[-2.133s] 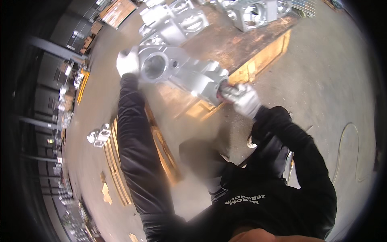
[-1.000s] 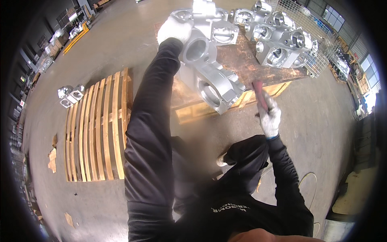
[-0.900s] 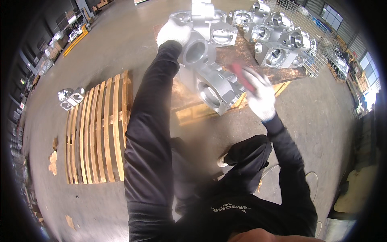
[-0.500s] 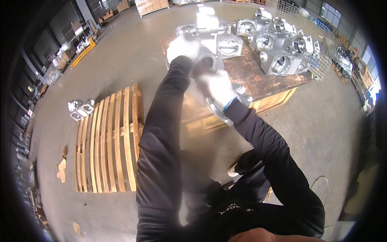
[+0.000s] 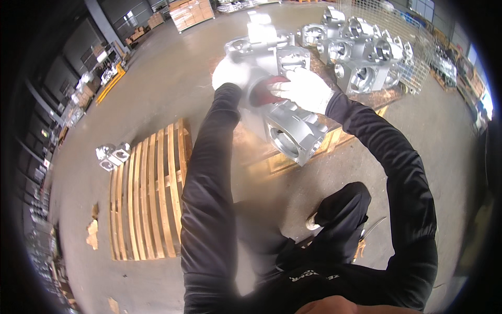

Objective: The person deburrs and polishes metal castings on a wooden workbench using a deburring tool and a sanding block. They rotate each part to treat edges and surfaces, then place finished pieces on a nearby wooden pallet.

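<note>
A large silver metal casting (image 5: 294, 132) with round openings lies on the near left part of the wooden table, its near end jutting past the edge. My left hand (image 5: 230, 72), in a white glove, rests against the casting's left side; glare washes out its fingers. In my gloved right hand (image 5: 306, 90) is a dark red pad (image 5: 267, 90), pinched at its right edge and lying over the casting's rounded middle. Whether it is cloth or abrasive sheet I cannot tell. Just beyond my hands stands another silver casting (image 5: 261, 32).
Several similar castings (image 5: 361, 57) crowd the table's right side, before a wire mesh cage (image 5: 397, 23). To the left, a slatted wooden pallet (image 5: 149, 196) lies on the floor, with a small casting (image 5: 112, 155) at its far corner. Yellow forks of a pallet truck (image 5: 111, 83) show farther back.
My right hand has swung right and its elbow outward, so the red pad, blurred before, now shows plainly. My left hand stays on the casting. The whole view has shifted slightly.
</note>
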### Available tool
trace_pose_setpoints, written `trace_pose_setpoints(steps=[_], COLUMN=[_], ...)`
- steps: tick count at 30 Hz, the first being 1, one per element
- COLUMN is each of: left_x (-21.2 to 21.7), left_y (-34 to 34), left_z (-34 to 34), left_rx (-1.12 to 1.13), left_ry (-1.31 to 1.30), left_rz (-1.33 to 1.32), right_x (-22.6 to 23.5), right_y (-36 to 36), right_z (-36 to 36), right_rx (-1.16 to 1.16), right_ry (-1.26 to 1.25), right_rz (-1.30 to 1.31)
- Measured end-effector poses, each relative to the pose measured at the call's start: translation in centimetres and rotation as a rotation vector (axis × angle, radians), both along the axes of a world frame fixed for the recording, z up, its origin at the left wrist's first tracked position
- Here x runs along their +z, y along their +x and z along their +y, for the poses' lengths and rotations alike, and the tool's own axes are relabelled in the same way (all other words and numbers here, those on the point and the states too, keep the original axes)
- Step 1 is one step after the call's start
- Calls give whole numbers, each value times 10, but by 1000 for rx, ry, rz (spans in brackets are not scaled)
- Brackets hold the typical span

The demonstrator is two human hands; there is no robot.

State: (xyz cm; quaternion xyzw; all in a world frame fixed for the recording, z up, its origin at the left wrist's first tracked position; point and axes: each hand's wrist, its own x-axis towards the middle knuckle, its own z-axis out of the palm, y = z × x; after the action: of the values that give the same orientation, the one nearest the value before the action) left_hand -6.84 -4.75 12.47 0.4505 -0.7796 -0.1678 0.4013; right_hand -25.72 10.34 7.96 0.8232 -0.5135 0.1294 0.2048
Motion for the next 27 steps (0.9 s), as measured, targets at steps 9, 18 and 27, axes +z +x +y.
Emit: trace_pose_setpoints(steps=[9,18,27], left_x=[-6,-15,-12], left_y=[-3,-6,15], left_z=[-7,-19,-23], left_rx=[-37,-111,-319], left_ry=[9,-14,160], left_rz=[43,162,267], right_x=[-72,-127,-143], right_y=[-44,-114,-54], right_z=[40,10,108], right_rx=[69,-324,-185], right_ry=[293,390,283], right_rz=[-843,-1068,-1233])
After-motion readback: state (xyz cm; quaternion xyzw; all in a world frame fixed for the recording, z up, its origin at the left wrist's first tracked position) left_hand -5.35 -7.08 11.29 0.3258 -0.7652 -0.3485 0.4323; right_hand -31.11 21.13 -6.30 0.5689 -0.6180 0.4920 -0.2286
